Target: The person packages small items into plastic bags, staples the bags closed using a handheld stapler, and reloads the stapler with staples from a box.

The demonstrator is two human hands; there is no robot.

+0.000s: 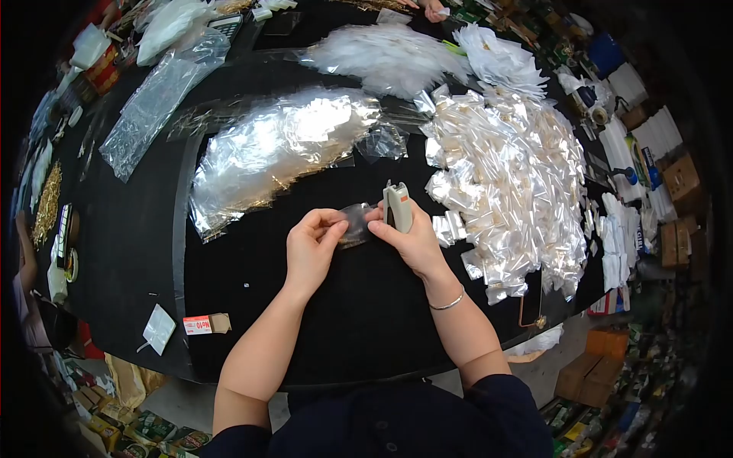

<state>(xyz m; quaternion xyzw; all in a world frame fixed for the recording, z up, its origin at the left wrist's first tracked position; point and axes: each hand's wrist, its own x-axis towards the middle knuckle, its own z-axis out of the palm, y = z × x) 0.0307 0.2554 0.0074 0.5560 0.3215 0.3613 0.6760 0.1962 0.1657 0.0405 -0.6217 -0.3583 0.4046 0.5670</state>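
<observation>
Between my two hands, over the black tabletop, is a small clear plastic bag (354, 226). My left hand (314, 243) pinches its left edge between thumb and fingers. My right hand (412, 238) has a pale grey stapler (398, 208) tucked in its palm, pointing away from me, while its thumb and fingertips touch the bag's right edge. What the bag contains is too small to make out. Ahead and to the left lies a spread row of flat clear bags (282, 145). To the right is a large heap of folded shiny packets (511, 183).
A red and white staple box (206, 324) and a white packet (159, 330) lie at the front left. Behind are a fan of whitish bags (389, 57) and a long plastic sleeve (164, 107). Another person's hand (435, 11) shows at the far edge. Cardboard boxes (592, 370) stand right, below.
</observation>
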